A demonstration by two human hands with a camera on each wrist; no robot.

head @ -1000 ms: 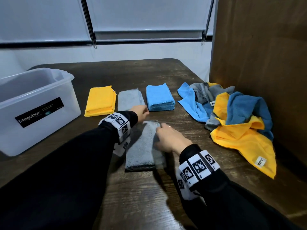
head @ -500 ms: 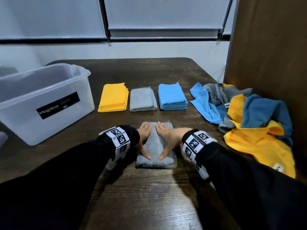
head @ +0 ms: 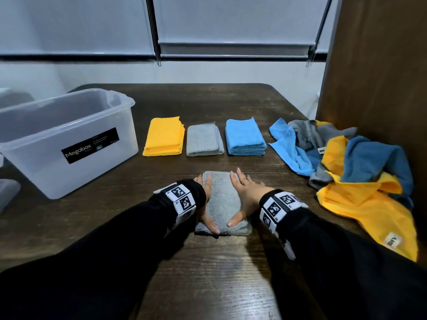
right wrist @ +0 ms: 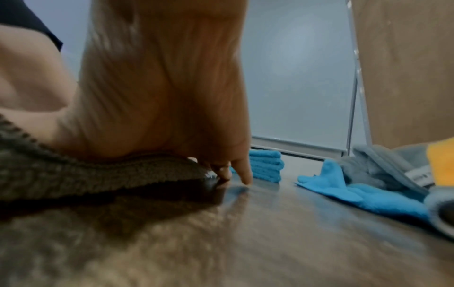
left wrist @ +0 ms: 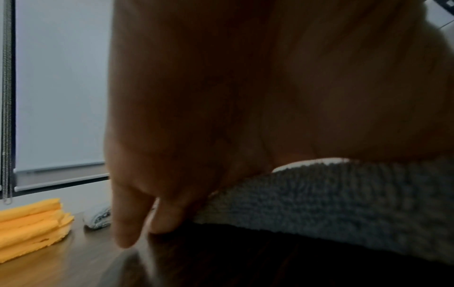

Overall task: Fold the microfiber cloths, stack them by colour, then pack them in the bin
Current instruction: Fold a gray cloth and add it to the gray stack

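"Megabox" label on the translucent plastic bin [head: 69, 135], left of frame; centre — flat left hand [head: 206, 202] and right hand [head: 245, 197] press the folded grey microfiber cloth [head: 223, 199]; "DIY" tag on the yellow cloth [head: 374, 218], lower right.

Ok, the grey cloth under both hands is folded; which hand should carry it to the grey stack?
Probably the left hand: it lies on the folded grey cloth's left edge, nearer the grey stack, which sits ahead and slightly left. The right hand is nearer the unfolded pile.
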